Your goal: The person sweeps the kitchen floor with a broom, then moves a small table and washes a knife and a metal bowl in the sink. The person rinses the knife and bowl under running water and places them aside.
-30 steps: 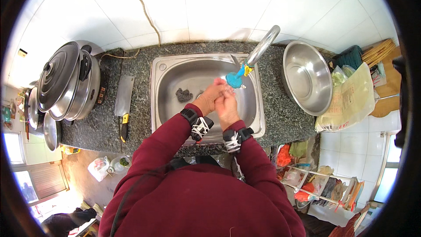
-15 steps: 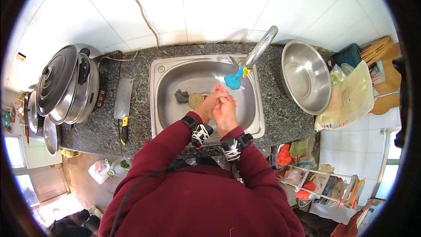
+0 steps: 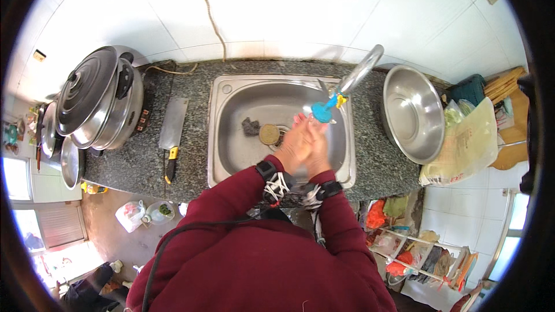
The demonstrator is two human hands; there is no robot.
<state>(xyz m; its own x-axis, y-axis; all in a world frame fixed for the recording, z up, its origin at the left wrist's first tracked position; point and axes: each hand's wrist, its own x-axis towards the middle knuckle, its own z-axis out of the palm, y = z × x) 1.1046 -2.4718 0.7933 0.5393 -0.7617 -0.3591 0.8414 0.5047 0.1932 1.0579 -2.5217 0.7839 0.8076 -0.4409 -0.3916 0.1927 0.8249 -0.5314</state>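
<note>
My left hand (image 3: 293, 146) and my right hand (image 3: 316, 149) are clasped against each other over the steel sink (image 3: 215, 133), palms together, fingers partly overlapping. Just beyond them hangs the blue spout head (image 3: 321, 112) of the curved metal faucet (image 3: 363, 68); the fingertips reach up to its edge and some are hidden. Anything small between the palms cannot be seen. On the sink floor, left of my hands, lie a dark grey wire scourer (image 3: 250, 127) and a round tan pad (image 3: 269, 134) beside the drain. Neither hand touches them.
A cleaver (image 3: 173, 127) with a yellow-black handle lies left of the sink, near stacked steel pots (image 3: 104, 101). Right of it, a large steel basin (image 3: 413, 114) leans on the counter beside a plastic bag (image 3: 462, 144). A rack (image 3: 425, 254) holds bags below.
The view has shifted, so the counter sits farther right in it. My clasped hands have moved slightly away from me, closer beneath the blue spout head. The cleaver, basin and scourer stay put.
</note>
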